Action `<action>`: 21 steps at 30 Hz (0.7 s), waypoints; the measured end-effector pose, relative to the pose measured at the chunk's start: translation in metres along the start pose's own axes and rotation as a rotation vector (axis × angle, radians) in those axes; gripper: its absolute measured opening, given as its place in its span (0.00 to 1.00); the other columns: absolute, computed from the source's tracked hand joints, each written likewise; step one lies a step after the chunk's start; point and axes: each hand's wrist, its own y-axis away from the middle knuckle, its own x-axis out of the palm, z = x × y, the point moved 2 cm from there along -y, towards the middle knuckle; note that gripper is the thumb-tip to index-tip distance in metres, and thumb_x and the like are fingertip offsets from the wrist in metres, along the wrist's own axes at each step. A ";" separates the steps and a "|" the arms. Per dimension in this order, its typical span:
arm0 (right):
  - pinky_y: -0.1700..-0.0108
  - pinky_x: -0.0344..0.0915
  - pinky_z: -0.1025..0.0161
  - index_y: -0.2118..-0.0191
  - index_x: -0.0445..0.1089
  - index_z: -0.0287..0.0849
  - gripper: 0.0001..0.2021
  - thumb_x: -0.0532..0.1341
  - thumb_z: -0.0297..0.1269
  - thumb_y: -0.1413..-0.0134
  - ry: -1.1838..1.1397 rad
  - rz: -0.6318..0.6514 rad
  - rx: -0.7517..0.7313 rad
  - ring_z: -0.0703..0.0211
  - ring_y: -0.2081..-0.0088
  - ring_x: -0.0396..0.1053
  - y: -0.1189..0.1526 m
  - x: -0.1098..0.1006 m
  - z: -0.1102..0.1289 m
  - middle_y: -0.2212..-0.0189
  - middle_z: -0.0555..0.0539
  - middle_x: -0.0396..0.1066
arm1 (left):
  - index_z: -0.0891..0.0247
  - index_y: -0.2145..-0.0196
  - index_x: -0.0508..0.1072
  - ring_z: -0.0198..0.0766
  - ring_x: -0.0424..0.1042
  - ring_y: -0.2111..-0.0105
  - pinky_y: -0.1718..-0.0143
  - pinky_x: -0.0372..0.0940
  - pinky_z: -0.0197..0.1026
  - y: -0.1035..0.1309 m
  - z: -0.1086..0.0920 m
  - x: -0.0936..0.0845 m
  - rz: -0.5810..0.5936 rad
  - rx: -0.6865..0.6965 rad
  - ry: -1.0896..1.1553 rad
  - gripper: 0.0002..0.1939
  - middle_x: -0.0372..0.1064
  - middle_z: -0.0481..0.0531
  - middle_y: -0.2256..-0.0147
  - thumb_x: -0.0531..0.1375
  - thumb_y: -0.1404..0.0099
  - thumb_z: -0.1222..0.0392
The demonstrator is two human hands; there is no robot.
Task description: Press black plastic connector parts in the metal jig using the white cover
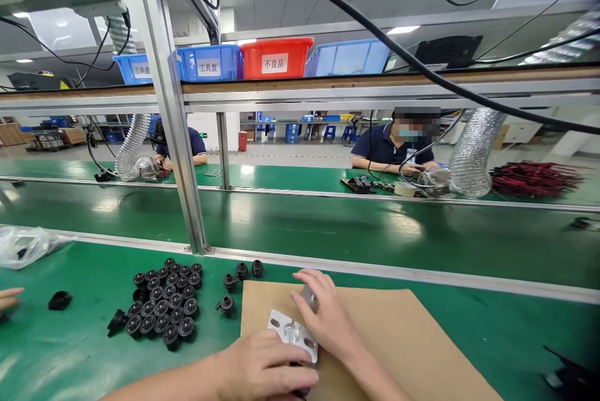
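My left hand (265, 366) is closed on a silvery metal plate (291, 331) with slots and a raised centre, low over a brown cardboard sheet (379, 313). Its fingers cover the plate's near part, and something dark shows beneath them. Just beyond and to the right, my right hand (325, 313) pinches a small round grey metal piece (309, 297) between thumb and fingers. To the left of the cardboard, many round black parts (162, 307) stand grouped on the green table, with several more black parts (227, 306) near the cardboard's left edge.
A metal post (180, 138) rises from the table's back edge (375, 273). At the left are a plastic bag (28, 246), a black part (60, 300) and another person's fingers (9, 298). A dark object (572, 379) lies at right. Two people sit across.
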 end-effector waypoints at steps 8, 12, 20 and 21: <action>0.47 0.67 0.52 0.49 0.76 0.43 0.10 0.61 0.30 0.32 -0.005 0.159 -0.076 0.47 0.52 0.72 -0.077 0.056 0.038 0.57 0.44 0.73 | 0.52 0.28 0.59 0.55 0.81 0.53 0.53 0.73 0.52 -0.002 0.007 0.000 -0.058 -0.131 0.052 0.29 0.80 0.61 0.49 0.58 0.23 0.56; 0.51 0.66 0.54 0.62 0.75 0.42 0.06 0.60 0.30 0.33 -0.079 0.095 -0.014 0.48 0.57 0.72 -0.088 0.048 0.027 0.63 0.45 0.75 | 0.56 0.38 0.69 0.52 0.74 0.52 0.49 0.71 0.54 -0.001 0.011 -0.008 -0.325 -0.340 0.079 0.22 0.75 0.62 0.49 0.53 0.26 0.67; 0.71 0.59 0.61 0.65 0.72 0.42 0.24 0.59 0.60 0.30 -0.260 0.016 0.230 0.55 0.73 0.66 -0.022 -0.024 -0.006 0.74 0.48 0.71 | 0.47 0.28 0.50 0.59 0.59 0.32 0.28 0.54 0.68 0.009 0.037 0.012 -0.247 -0.584 0.310 0.52 0.56 0.57 0.31 0.57 0.47 0.77; 0.72 0.58 0.62 0.65 0.72 0.42 0.26 0.60 0.62 0.30 -0.274 0.008 0.256 0.56 0.74 0.64 -0.014 -0.028 -0.006 0.75 0.48 0.70 | 0.45 0.27 0.47 0.60 0.58 0.31 0.28 0.53 0.70 0.010 0.038 0.013 -0.218 -0.595 0.306 0.54 0.55 0.57 0.30 0.58 0.47 0.77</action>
